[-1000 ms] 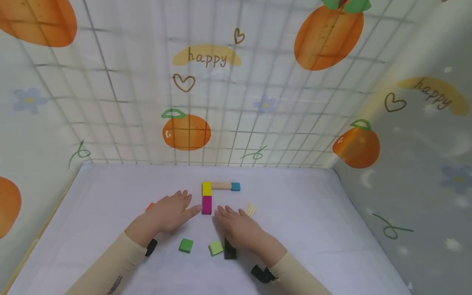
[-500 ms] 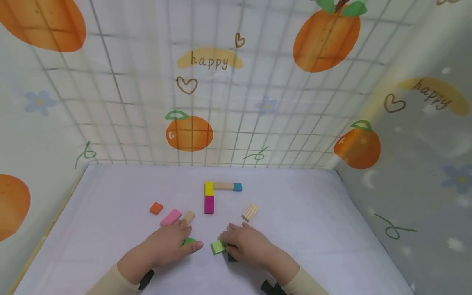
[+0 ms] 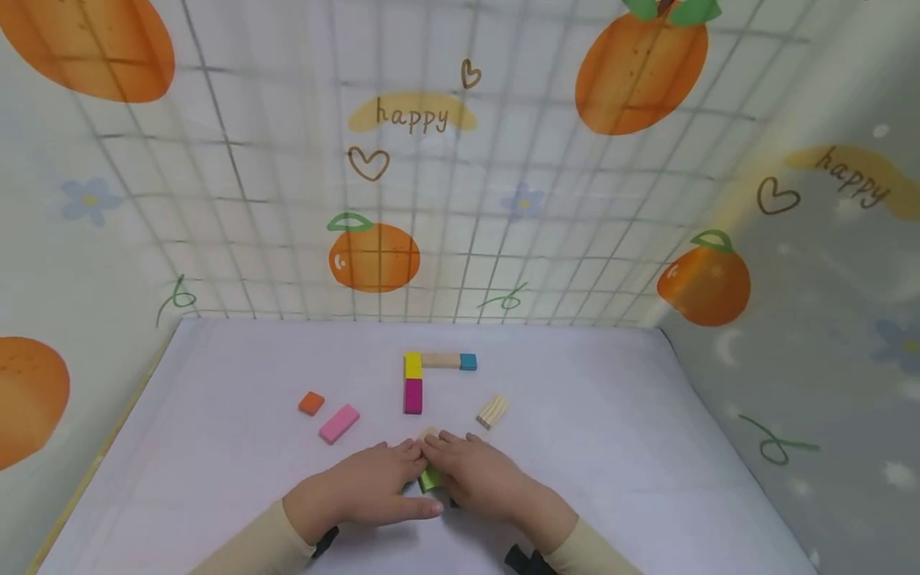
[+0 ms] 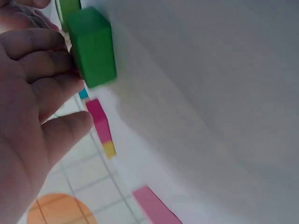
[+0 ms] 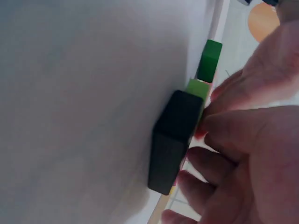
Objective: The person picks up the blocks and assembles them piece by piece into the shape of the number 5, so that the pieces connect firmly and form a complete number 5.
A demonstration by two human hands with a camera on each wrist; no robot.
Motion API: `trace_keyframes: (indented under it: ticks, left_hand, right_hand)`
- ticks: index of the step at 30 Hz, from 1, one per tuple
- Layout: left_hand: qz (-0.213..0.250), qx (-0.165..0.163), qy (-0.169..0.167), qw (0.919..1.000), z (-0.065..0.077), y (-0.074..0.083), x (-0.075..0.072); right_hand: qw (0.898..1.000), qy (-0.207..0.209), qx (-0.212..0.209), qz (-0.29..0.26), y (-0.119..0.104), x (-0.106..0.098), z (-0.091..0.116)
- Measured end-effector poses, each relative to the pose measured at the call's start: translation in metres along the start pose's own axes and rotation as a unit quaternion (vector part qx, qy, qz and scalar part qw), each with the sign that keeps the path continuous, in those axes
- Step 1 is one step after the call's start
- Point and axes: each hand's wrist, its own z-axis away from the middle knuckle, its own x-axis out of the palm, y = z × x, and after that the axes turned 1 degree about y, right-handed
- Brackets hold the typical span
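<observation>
My left hand (image 3: 366, 483) lies over the blocks in the middle of the table, fingers fairly straight and thumb apart, touching the dark green block (image 4: 93, 49). Beside it, my right hand (image 3: 489, 479) reaches over the black block (image 5: 173, 140), fingers loosely bent against it without closing round it. A light green block (image 3: 429, 479) sits between the two hands. The fingertips of both hands meet at a plain wooden block (image 3: 428, 433), which they partly cover. In the head view the dark green and black blocks are nearly hidden under the hands.
Farther back, a magenta block (image 3: 413, 396), a yellow block (image 3: 413, 366), a plain wooden bar (image 3: 441, 360) and a blue block (image 3: 469, 362) join in an angled line. Orange (image 3: 311, 403) and pink (image 3: 339, 424) blocks lie left; a ridged wooden piece (image 3: 492, 412) lies right.
Both hands came back toward the near side, then the left moved right to meet the right hand. The plain wooden and dark green blocks shifted right with it, toward the light green one.
</observation>
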Motion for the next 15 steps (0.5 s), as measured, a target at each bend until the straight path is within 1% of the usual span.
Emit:
trace_keyframes:
  ticks: [3, 5, 9, 11, 13, 15]
  left_hand:
    - [-0.017, 0.011, -0.008, 0.9998, -0.009, 0.006, 0.000]
    - [-0.036, 0.005, -0.007, 0.9993, -0.012, 0.010, 0.002]
    - [-0.075, -0.015, 0.006, 0.9971, -0.008, 0.022, 0.005]
    - [-0.083, -0.021, 0.011, 0.9962, -0.005, 0.028, 0.006]
    - [-0.090, -0.020, 0.011, 0.9957, -0.003, 0.033, 0.007]
    - [-0.091, -0.016, 0.004, 0.9957, -0.003, 0.038, 0.008]
  right_hand:
    - [0.999, 0.003, 0.018, 0.032, 0.001, 0.000, 0.000]
    - [0.998, 0.008, 0.033, 0.052, 0.002, 0.000, 0.001]
    - [0.996, 0.010, 0.042, 0.073, 0.007, 0.002, 0.001]
    - [0.996, 0.018, 0.047, 0.077, 0.010, 0.002, 0.002]
    - [0.995, 0.027, 0.055, 0.077, 0.013, 0.000, 0.003]
    - [0.994, 0.036, 0.065, 0.075, 0.016, -0.001, 0.004]
